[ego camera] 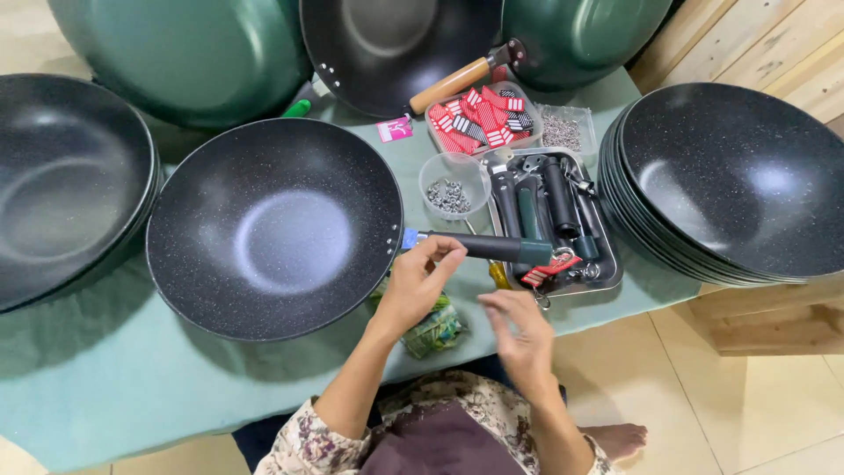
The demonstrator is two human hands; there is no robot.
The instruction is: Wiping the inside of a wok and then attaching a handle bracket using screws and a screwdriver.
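Two hands at work: left hand [413, 286] pinching the handle [479, 247] near the wok [274, 229] rim, right hand [520, 330] loosely open just below, holding nothing. Likely to slip off the rim bracket if grip loosens; may knock the screw cup [453, 185] just above.

Sleeves: I wear a floral print in cream, maroon and grey-green, pushed up near my elbows.
Forearms: bare below the sleeves.
Left hand [413, 286]: bare, no ring or watch visible.
Right hand [520, 334]: bare, likewise unadorned.
Lap: dark maroon cloth.
Foot: bare.
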